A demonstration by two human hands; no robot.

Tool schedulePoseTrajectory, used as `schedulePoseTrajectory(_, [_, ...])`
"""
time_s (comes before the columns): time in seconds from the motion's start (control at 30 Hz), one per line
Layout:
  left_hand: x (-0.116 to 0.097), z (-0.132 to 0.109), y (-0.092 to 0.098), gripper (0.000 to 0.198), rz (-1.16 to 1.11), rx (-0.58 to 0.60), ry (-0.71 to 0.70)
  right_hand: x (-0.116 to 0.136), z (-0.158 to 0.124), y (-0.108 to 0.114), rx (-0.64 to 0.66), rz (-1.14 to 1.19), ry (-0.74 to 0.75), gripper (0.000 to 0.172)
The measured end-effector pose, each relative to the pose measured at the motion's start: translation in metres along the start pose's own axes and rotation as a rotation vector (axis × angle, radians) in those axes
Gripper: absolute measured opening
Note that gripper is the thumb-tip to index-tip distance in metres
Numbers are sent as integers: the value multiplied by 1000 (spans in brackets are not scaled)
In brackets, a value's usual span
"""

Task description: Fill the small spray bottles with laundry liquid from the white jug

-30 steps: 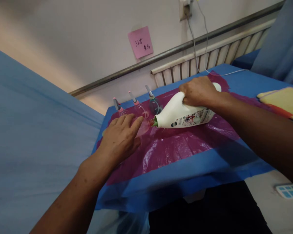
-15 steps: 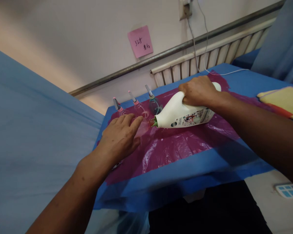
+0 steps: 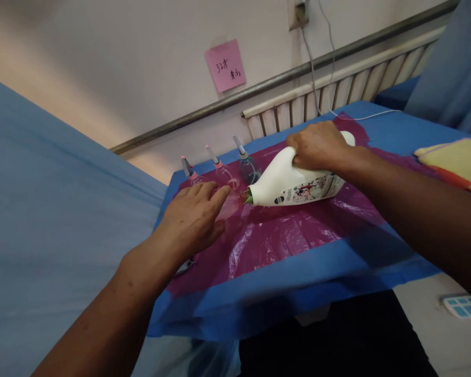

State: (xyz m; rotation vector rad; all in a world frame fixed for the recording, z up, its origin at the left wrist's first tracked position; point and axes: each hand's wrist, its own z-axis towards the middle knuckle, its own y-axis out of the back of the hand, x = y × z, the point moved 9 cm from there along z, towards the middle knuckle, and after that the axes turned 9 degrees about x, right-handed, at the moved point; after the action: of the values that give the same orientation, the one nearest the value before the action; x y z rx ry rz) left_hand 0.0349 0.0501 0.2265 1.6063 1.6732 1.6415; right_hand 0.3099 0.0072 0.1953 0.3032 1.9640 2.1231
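My right hand (image 3: 317,146) grips a large white bottle (image 3: 290,186) from above. The bottle lies tilted almost flat, and its green mouth points left at a small clear bottle (image 3: 230,207). My left hand (image 3: 194,220) is curled around that small bottle and holds it on the purple plastic sheet (image 3: 290,230); most of the small bottle is hidden by my fingers. The two mouths nearly touch. I cannot see any liquid flowing.
Three small pump bottles (image 3: 222,170) stand in a row behind my left hand. A small grey piece (image 3: 184,267) lies by my left wrist. The sheet covers a blue-draped table (image 3: 298,277). A yellow cloth (image 3: 455,162) is at right, a radiator (image 3: 337,89) and pink note (image 3: 225,65) behind.
Both hands and the bottles stay almost still. My left forearm has shifted slightly left, uncovering the small grey piece by the wrist.
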Motion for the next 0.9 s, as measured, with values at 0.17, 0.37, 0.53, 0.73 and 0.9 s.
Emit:
schedulePoseTrajectory(0.17, [1, 1, 1, 70, 19, 12, -3, 0, 0, 0, 5, 1, -2, 35])
schedulePoseTrajectory(0.37, [0, 2, 4, 75, 49, 2, -18, 0, 1, 0, 8, -7, -5, 36])
schedulePoseTrajectory(0.53, [0, 3, 7, 73, 53, -10, -39, 1, 0, 1, 13, 7, 11, 37])
schedulePoseTrajectory(0.73, [-1, 4, 10, 74, 66, -15, -52, -1, 1, 0, 19, 17, -1, 38])
schedulePoseTrajectory(0.9, [-2, 3, 11, 75, 45, -23, -69, 1, -1, 2, 8, 38, 10, 34])
